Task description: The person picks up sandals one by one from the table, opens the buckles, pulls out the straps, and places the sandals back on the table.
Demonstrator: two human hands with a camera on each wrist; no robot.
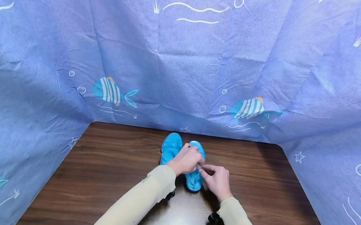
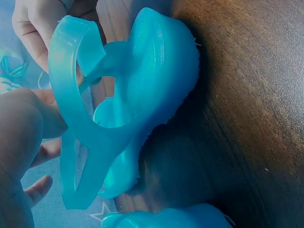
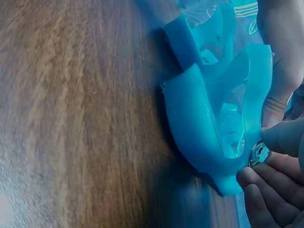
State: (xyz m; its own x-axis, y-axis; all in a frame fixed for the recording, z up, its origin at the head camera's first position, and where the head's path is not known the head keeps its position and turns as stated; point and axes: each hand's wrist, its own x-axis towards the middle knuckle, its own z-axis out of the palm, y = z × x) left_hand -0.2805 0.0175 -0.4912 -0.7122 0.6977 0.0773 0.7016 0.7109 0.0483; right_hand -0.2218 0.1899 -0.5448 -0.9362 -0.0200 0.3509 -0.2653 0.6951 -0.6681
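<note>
Two blue jelly sandals lie side by side on the table with their toes away from me. My left hand (image 1: 188, 160) reaches over the right-hand sandal (image 1: 193, 183) and pinches its ankle strap (image 2: 64, 102). From the other side, my right hand (image 1: 217, 179) pinches the small metal buckle (image 3: 260, 153) at the strap's side between thumb and fingers. The strap stands up in a loop above the heel cup (image 3: 190, 121). Beside it, the left-hand sandal (image 1: 171, 145) is partly covered by my left hand and sleeve.
The sandals are near the far edge of the dark wooden table (image 1: 112, 171). A blue curtain (image 1: 185, 72) with fish prints hangs behind the table and along both sides. Dark wrist gear (image 1: 214, 218) shows under the right sleeve.
</note>
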